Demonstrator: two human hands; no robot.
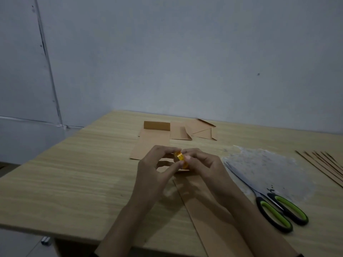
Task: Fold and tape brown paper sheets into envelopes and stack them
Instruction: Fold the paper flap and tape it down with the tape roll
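Both bare forearms reach in from the near edge of the view and converge toward the middle, over the table. The left forearm [126, 221] rises from the near centre and the right forearm [256, 219] slants in from the near right. The left hand [155, 165] and right hand [203, 164] meet fingertip to fingertip, backs turned up toward the camera. Both have curled fingers pinching a small yellow tape roll [181, 158] between them. The left thumb [171, 168] stretches right toward the roll from underneath. The right hand's fingers close over the roll's right side, knuckles bent.
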